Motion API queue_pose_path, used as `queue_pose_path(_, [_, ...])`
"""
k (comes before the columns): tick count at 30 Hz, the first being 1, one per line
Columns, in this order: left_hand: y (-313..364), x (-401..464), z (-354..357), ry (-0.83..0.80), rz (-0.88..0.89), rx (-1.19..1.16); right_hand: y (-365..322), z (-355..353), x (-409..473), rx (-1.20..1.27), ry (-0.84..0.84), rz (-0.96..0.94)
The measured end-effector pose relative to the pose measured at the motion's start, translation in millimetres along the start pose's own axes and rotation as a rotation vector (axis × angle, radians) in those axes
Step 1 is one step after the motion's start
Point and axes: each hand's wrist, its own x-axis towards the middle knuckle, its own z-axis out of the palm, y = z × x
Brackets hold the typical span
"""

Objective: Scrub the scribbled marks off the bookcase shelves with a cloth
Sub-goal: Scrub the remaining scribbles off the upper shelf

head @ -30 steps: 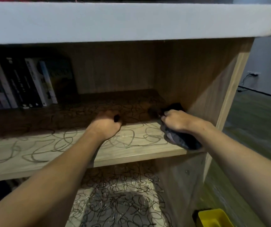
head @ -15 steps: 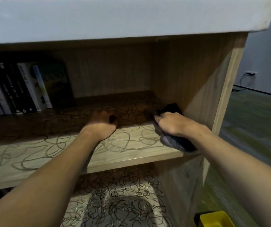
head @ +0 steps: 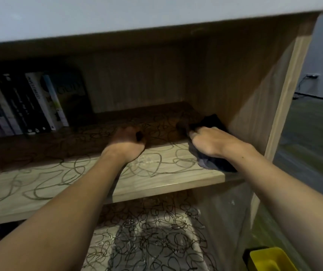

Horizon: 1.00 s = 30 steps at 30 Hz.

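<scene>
Wooden bookcase shelf (head: 166, 182) is covered in dark scribbled loops (head: 150, 165). Right hand (head: 209, 141) curls its fingers round a dark crumpled cloth (head: 213, 163) at the right end, ready to rub. Left hand (head: 126, 142) rests nearby, curled round something small and dark, probably to steady the body.

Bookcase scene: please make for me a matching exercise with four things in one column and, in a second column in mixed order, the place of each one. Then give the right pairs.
Things:
1. cloth
2. books
3. yellow container
4. left hand

Places:
A. on the floor, lower right, outside the bookcase
B. standing at the back left of the shelf
C. under the right hand, at the right end of the shelf, near the side wall
D. resting on the shelf near its middle, fingers curled

Pairs: 1-C, 2-B, 3-A, 4-D
</scene>
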Motion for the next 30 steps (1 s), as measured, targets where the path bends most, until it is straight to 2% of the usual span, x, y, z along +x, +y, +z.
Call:
queue_pose_path(3, [-1, 0, 2, 0.015, 0.017, -0.003, 4, -1, -5, -0.072, -0.002, 0.0])
queue_pose_path(6, [0, -7, 1, -0.008, -0.023, -0.017, -7, -1, 25, -0.113, -0.045, -0.008])
queue_pose_path(10, [3, -8, 0, 0.039, 0.011, -0.006, 5, 3, 23, -0.135, 0.001, -0.051])
queue_pose_path(13, [1, -2, 0, 0.07, 0.017, -0.008, 12, 1, 5, -0.169, 0.053, 0.001])
queue_pose_path(16, [0, -2, 1, 0.057, 0.012, -0.006, -2, -3, 18, -0.156, 0.014, -0.012])
queue_pose_path(18, [1, -4, 1, 0.06, 0.01, -0.016, 3, -1, 22, -0.216, 0.045, -0.048])
queue_pose_path(22, [-1, -1, 3, 0.045, 0.01, -0.034, 25, 1, -11, -0.114, 0.1, -0.085])
queue_pose_path(25, [-1, -2, 2, 0.032, -0.008, -0.042, 3, -5, 10, -0.134, 0.067, 0.026])
queue_pose_path(30, [0, -1, 0, 0.043, 0.017, -0.048, 0, 9, 26, -0.22, 0.068, -0.04])
